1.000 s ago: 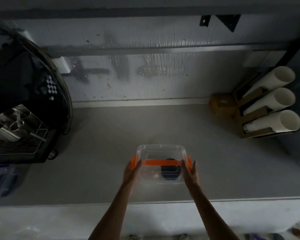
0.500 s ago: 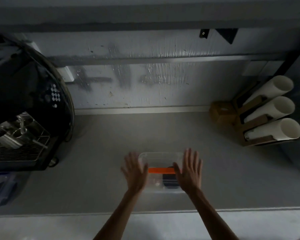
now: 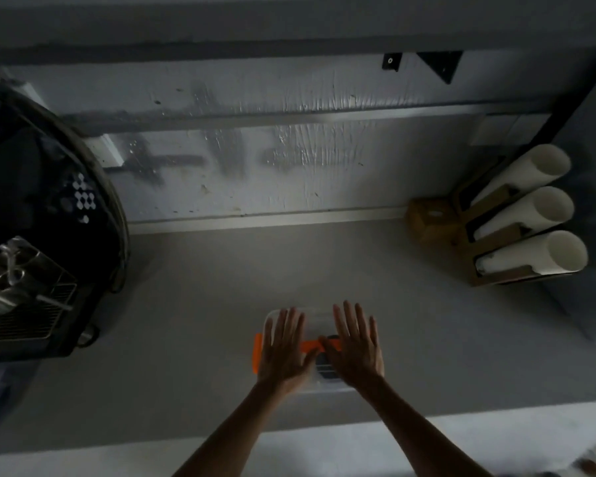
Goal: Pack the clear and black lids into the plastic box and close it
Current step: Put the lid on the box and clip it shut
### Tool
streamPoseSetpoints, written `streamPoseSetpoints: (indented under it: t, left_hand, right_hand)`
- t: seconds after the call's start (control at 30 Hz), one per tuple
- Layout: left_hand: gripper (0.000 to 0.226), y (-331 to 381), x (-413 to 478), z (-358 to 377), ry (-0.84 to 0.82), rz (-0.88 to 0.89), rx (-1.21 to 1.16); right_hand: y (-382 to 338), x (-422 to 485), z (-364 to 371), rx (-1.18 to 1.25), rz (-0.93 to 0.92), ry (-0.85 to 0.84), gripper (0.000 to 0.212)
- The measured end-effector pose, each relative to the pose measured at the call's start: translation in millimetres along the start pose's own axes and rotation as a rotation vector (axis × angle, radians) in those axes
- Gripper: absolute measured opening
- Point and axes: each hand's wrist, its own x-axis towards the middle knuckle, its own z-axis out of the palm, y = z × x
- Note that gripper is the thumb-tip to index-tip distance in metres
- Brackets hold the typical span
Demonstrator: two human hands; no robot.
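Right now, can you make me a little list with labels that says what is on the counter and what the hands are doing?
box: clear plastic box with an orange handle, lid on, near the front of the grey counter
inside box: something black shows through the lid
left hand: left hand flat on the lid, fingers spread
right hand: right hand flat on the lid, fingers spread
counter's left end: dark coffee machine
counter's right end: three white cup stacks in a brown holder
latches: cannot tell if snapped
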Motion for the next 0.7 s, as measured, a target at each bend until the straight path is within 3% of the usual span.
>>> streamPoseSetpoints:
  t: [0.13,0.23,0.3,0.4,0.43,0.53,0.6,0.67,0.7]
  left_hand:
    - [0.088,-12.5,-2.5,-13.6,0.012,0.08,-0.155]
    - [0.097,-20.5,-15.6,-19.8,0.142,0.087,-0.175]
    - [0.111,-25.6,-28.7,-23.4,0.205,-0.078,-0.326]
    - [0.151,-30.7,-42.8,-26.6,0.127,-0.441,-0.678]
    - [0.152,-31.4,-46.4,-25.7,0.087,-0.53,-0.748]
    - [0.112,-33.9,-51.9,-15.2,0.036,-0.666,-0.967]
    - [0.083,-34.0,-52.6,-8.6,-0.037,-0.683,-1.191]
    - [0.035,-26.0,-50.5,-1.3,0.075,-0.783,-1.41]
    - [0.019,-20.1,-51.0,1.7,0.185,-0.821,-1.405]
  right_hand:
    - [3.1,2.3,-25.9,0.346,0.026,-0.103,0.068]
    - [14.5,-4.5,-42.4,0.641,0.134,0.06,0.067]
    - [23.6,-16.0,-47.3,0.785,0.286,0.083,0.075]
    - [39.2,-37.7,-41.8,1.3,0.447,-0.109,0.083]
    - [43.0,-42.8,-38.1,1.387,0.456,-0.19,0.079]
    - [41.2,-49.6,-21.4,1.402,0.404,-0.32,0.069]
    - [33.6,-50.5,-9.2,1.507,0.438,-0.281,0.072]
    - [26.2,-54.5,-4.3,1.503,0.456,-0.203,0.065]
    - [24.3,-56.0,-1.5,1.525,0.465,-0.175,0.061]
